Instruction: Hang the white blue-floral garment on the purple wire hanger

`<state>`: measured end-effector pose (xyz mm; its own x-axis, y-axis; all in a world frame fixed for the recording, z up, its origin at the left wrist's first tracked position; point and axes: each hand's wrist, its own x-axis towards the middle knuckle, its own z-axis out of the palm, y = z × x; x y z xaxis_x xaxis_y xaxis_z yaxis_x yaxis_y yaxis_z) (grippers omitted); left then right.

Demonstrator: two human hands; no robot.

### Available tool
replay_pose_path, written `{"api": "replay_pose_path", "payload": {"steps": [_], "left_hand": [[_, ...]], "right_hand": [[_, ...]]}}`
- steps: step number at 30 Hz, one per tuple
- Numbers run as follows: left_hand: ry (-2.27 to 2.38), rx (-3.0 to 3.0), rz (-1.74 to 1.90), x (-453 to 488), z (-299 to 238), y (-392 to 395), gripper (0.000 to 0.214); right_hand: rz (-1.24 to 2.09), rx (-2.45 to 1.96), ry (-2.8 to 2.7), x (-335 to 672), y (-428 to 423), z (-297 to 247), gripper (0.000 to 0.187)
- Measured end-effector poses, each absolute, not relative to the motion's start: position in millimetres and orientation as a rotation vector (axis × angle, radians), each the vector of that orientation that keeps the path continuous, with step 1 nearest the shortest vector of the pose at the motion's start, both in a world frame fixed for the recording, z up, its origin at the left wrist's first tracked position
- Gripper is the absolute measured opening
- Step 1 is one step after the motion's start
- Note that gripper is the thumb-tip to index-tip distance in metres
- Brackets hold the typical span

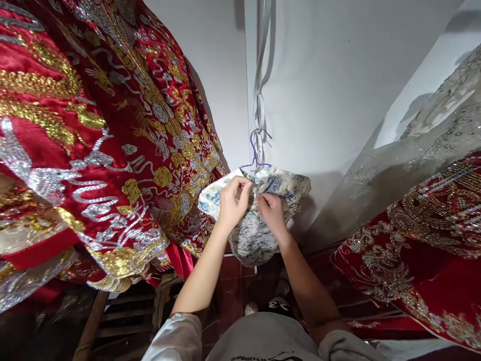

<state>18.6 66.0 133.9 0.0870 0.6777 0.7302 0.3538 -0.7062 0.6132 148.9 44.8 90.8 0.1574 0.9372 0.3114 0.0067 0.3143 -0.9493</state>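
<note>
A pale top with a blue floral pattern hangs at the centre of the frame from a thin purple hanger, whose hook meets a looped white strap running down from the upper edge. Behind both stands a white wall. The left hand lies over the top's front, just below the neckline; its grip is a pinch of thumb and forefinger on the front edge. The right hand, just beside it and slightly lower, has curled fingers, its grip also pinching the front; details between the fingertips are too small to tell.

Left side of the frame: a red garment with gold and silver embroidery. Upper right: a sheer, pale beaded fabric. Lower right: a red beaded garment. Lower left: wooden slats. Lower centre: a dark red tiled floor.
</note>
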Motion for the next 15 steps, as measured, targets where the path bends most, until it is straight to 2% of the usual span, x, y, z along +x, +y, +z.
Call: {"api": "replay_pose_path", "payload": {"steps": [4,8,15], "left_hand": [[0.958,2.223,1.507,10,138,66,0.01],[0.853,2.366,1.31,12,137,67,0.013],[0.851,2.27,1.723,23,135,64,0.015]], "right_hand": [[0.877,-0.982,-1.098,148,42,78,0.027],[0.923,-0.937,-1.158,155,37,92,0.028],[0.952,-1.0,-1.254,163,51,84,0.03]]}}
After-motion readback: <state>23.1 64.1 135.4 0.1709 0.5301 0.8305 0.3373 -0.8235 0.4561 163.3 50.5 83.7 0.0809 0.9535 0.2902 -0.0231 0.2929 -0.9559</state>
